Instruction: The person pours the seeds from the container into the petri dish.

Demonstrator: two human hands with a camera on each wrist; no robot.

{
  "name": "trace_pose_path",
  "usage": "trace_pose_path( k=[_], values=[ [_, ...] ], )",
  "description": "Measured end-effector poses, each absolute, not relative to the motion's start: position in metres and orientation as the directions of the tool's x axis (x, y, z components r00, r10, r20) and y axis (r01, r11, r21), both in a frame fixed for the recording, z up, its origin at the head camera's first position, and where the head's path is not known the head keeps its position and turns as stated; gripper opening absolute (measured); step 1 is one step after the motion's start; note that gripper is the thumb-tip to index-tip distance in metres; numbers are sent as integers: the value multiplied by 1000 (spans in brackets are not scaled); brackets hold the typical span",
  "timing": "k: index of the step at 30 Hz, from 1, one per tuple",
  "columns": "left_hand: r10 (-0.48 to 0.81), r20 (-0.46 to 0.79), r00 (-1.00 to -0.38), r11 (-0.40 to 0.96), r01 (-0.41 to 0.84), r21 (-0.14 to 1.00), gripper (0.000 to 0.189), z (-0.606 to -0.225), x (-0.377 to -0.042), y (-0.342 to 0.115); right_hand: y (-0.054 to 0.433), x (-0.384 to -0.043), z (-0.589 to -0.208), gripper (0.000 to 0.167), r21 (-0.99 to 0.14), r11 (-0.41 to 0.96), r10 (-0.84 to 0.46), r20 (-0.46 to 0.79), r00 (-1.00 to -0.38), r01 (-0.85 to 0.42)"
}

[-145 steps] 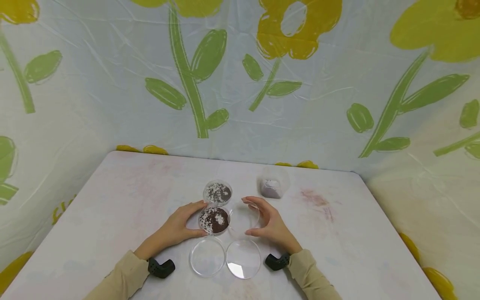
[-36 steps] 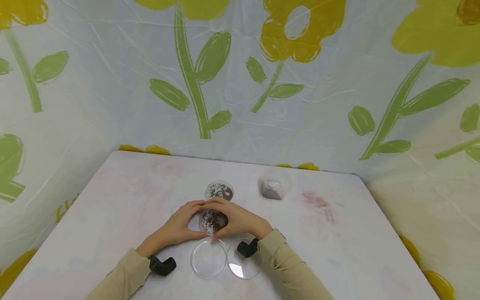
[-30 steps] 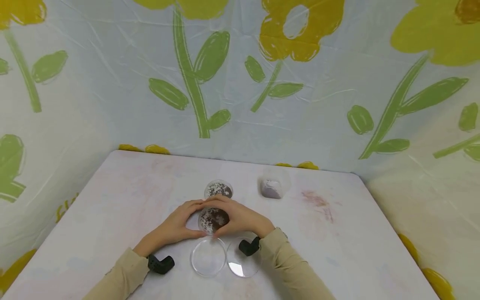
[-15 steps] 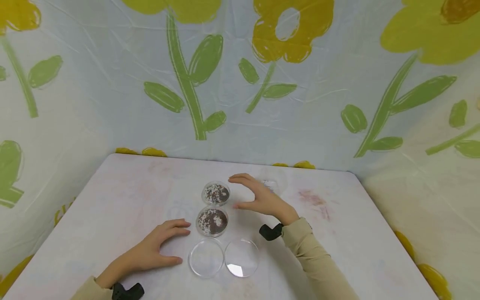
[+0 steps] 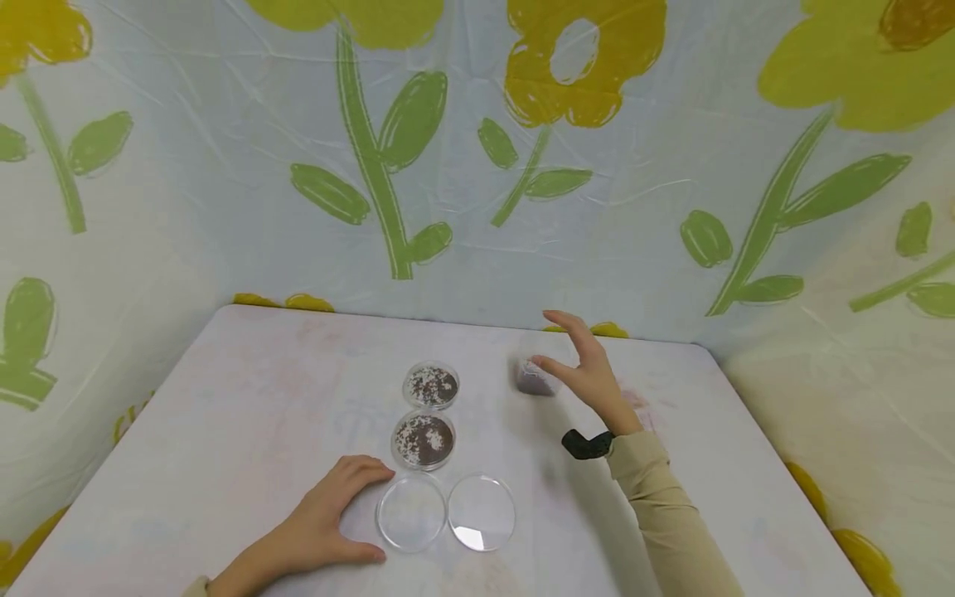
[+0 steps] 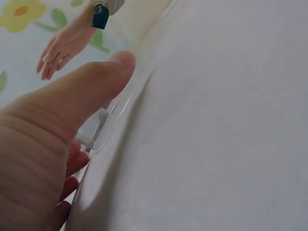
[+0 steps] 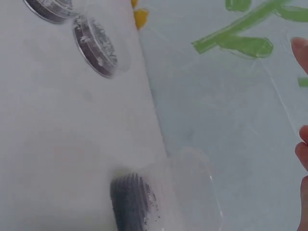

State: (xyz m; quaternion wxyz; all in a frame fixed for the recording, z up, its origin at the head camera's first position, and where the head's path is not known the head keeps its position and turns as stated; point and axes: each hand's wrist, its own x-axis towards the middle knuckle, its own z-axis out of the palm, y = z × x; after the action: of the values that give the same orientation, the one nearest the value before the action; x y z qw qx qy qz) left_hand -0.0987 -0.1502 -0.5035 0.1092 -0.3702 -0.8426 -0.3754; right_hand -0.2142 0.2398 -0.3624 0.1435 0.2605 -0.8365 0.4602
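Observation:
My left hand (image 5: 321, 522) has its thumb and fingers spread around the left side of a clear, bare petri dish piece (image 5: 411, 512). In the left wrist view the thumb stands apart from the clear rim; whether the fingertips touch it I cannot tell. A second clear round piece (image 5: 481, 512) lies to its right. Behind them are two petri dishes with dark brown and white contents, a nearer one (image 5: 421, 467) and a farther one (image 5: 431, 405). My right hand (image 5: 593, 381) hovers, fingers apart, over a clear tub (image 7: 175, 192) with dark purplish contents.
White table (image 5: 283, 398) with faint reddish stains, ending at a flower-printed cloth wall (image 5: 462, 274). The tub stands near the back edge. A black wrist-worn device (image 5: 586, 444) sits below my right hand.
The right hand brought a clear lid over the nearer filled dish, let go, then moved back and right to the tub. The left hand moved from that dish toward the front clear piece.

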Motion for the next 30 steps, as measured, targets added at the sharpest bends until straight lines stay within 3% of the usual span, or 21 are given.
trace_pose_path(
  k=[6,14,26,30],
  values=[
    [540,472,-697,439,712,549,87,-507,-109,-146,268,-234,-406,75,-895,210,-95,382,-919,-394],
    [574,483,-661,389,739,550,78,-507,-126,-142,280,-249,-462,88,-977,9,33,211,-977,-211],
    [623,535,-570,289,804,520,70,-505,-141,-140,278,-259,-483,103,-987,45,4,153,-988,-152],
    [624,552,-554,273,816,510,69,-506,-142,-140,275,-253,-477,103,-977,125,-22,171,-985,-173]
  ],
)
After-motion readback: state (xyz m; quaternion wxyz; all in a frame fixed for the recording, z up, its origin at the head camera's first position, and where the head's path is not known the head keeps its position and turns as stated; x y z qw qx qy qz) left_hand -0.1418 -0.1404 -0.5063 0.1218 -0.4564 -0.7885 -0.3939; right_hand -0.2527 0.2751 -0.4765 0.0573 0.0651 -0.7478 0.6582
